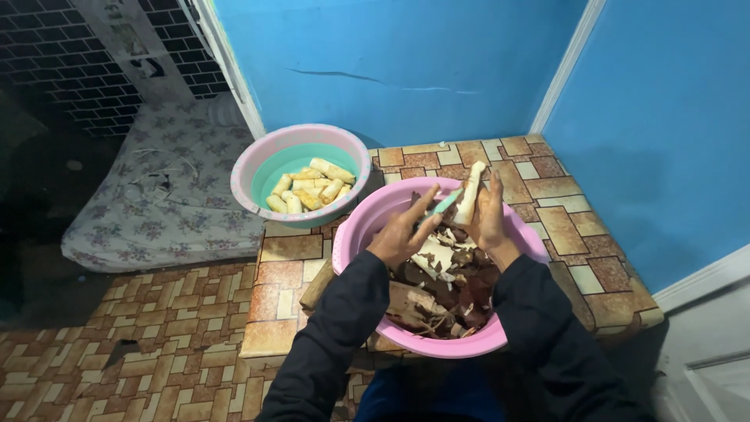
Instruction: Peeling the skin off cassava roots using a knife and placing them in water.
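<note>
The right hand (490, 212) is closed around the lower part of a pale root (471, 192), held upright and a little tilted over the far rim of the pink basin (500, 334). The left hand (402, 233) grips a small peeler (447, 202) with a light green handle, its tip laid against the root's side. The root looks stiff and dense, so it should take a firm squeeze without bending; the bared flesh is probably damp and slick, so I would hold it low, where the fingers wrap right round, and leave the top free for the blade. Brown peelings (439, 291) fill the basin below the hands. Just beside it, to the left, a second bowl (248, 168) holds peeled pieces (309, 190). Both stand on a tile-patterned platform (558, 227) against the blue wall (398, 55).
</note>
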